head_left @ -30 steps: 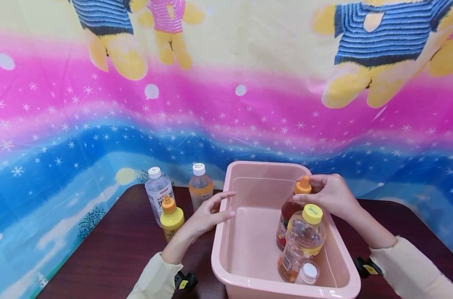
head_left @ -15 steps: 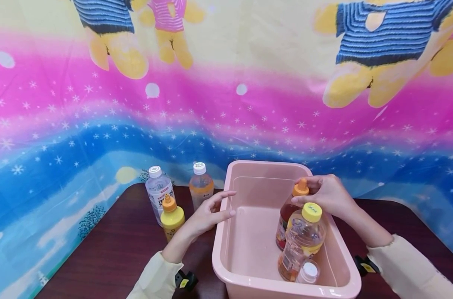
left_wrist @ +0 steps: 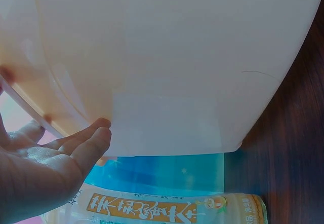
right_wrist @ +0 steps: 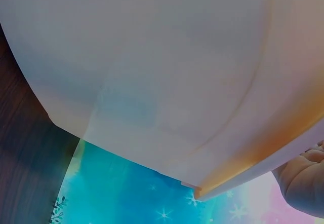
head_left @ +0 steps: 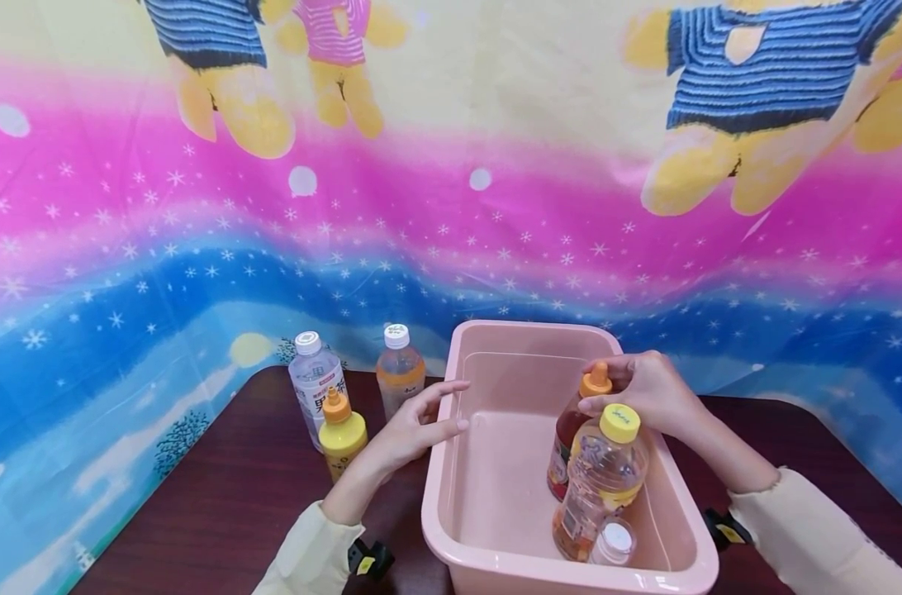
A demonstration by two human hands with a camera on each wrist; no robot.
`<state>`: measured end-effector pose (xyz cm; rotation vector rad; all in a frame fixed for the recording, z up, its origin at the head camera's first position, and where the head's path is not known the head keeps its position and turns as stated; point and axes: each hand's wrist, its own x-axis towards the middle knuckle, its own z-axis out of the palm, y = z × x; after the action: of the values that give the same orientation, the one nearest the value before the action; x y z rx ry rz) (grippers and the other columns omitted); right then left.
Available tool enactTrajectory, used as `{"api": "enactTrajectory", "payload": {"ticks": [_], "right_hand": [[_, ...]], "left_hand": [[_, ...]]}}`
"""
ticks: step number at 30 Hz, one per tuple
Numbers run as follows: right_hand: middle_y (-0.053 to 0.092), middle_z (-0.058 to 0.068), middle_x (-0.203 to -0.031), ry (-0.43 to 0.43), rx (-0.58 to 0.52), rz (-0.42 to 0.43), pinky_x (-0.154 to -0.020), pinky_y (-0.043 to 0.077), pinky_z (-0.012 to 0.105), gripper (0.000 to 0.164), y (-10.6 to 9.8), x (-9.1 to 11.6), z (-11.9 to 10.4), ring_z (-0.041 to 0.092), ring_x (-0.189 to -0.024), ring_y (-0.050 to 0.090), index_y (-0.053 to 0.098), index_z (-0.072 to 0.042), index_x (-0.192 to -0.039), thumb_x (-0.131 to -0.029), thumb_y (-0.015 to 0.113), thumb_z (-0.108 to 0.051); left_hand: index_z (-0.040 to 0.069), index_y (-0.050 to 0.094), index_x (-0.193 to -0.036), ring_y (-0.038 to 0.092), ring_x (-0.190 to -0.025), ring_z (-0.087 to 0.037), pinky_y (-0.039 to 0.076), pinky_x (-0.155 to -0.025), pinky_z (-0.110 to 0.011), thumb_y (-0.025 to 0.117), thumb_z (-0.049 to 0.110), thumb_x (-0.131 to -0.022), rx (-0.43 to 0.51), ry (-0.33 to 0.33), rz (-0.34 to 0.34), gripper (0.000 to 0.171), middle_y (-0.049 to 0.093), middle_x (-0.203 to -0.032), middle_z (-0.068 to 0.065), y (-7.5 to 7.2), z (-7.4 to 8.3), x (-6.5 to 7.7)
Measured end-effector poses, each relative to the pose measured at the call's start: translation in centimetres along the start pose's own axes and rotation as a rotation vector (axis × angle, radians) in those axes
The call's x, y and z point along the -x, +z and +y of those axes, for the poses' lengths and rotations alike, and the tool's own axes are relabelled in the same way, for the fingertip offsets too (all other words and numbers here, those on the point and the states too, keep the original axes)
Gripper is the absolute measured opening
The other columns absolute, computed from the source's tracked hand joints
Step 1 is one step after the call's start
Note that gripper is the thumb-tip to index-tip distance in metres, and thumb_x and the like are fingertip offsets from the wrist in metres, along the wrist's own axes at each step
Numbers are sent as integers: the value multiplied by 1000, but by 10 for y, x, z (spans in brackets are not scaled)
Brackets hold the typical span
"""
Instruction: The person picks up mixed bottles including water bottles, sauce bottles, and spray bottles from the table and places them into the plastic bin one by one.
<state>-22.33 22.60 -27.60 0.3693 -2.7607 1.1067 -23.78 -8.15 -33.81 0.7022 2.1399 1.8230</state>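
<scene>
My right hand [head_left: 657, 392] pinches the orange nozzle cap of a dark red squeeze bottle [head_left: 567, 431] inside a pink plastic basin [head_left: 525, 564]. That bottle stands upright, partly behind a clear drink bottle [head_left: 607, 464] with a yellow cap. At the near end of the basin is a small clear bottle [head_left: 614, 541] with a white cap. My left hand [head_left: 412, 430] holds the basin's left rim, thumb and index finger over it. Other fingers [left_wrist: 93, 143] lie against the outer wall in the left wrist view. The right wrist view shows mostly basin wall and part of that hand [right_wrist: 304, 181].
Left of the basin, on the dark wood table [head_left: 198, 487], stand a clear bottle [head_left: 313, 388] with a white cap, a yellow squeeze bottle [head_left: 343, 442] and an orange-labelled tea bottle [head_left: 401, 376]. A printed cloth [head_left: 421, 207] hangs behind.
My right hand has shifted slightly left and toward me, taking the red bottle's cap end with it. The left hand and the basin have stayed in place.
</scene>
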Motion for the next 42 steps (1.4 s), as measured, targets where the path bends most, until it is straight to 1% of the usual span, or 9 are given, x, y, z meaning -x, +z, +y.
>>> {"api": "enactTrajectory", "payload": {"ticks": [11,15,22,29,37,42], "right_hand": [[67,18,-96,11,7,0,-72,55,36,57,1,-4,2,30,-88,65,62,4,-110,-68,80,-30],[66,19,-99,25,-14,-6,-74,55,36,57,1,-4,2,31,-91,65,60,4,-112,-69,80,-28],[65,19,-103,20,-61,-16,-76,54,36,55,3,-3,4,31,-96,63,60,3,-114,-71,78,-26],[63,21,-109,44,-114,-21,-78,53,35,61,1,-1,4,33,-101,61,57,3,-119,-71,78,-28],[60,23,-113,46,-117,8,-81,51,37,66,-3,2,5,35,-106,57,55,3,-121,-71,77,-33],[60,23,-113,16,-139,25,-79,52,32,63,-6,5,6,34,-106,57,54,4,-122,-74,75,-30]], "left_hand": [[14,41,-136,50,-115,-32,50,-85,-44,61,28,-86,1,5,3,55,45,-133,-18,-1,0,0],[14,41,-136,50,-114,-32,50,-84,-44,61,27,-86,3,2,5,55,45,-132,-18,-1,0,0],[14,41,-136,50,-115,-32,50,-84,-44,60,27,-87,-8,0,8,54,45,-132,-18,-1,-1,-1],[14,40,-136,49,-116,-34,50,-84,-45,62,28,-86,-23,-5,7,56,44,-133,-18,-1,0,-1],[13,39,-137,47,-118,-35,49,-84,-45,62,26,-86,-56,-13,-6,57,43,-134,-18,-1,4,0],[14,40,-136,48,-118,-34,50,-84,-45,62,26,-86,-66,-30,-2,57,43,-135,-17,-1,7,0]]}}
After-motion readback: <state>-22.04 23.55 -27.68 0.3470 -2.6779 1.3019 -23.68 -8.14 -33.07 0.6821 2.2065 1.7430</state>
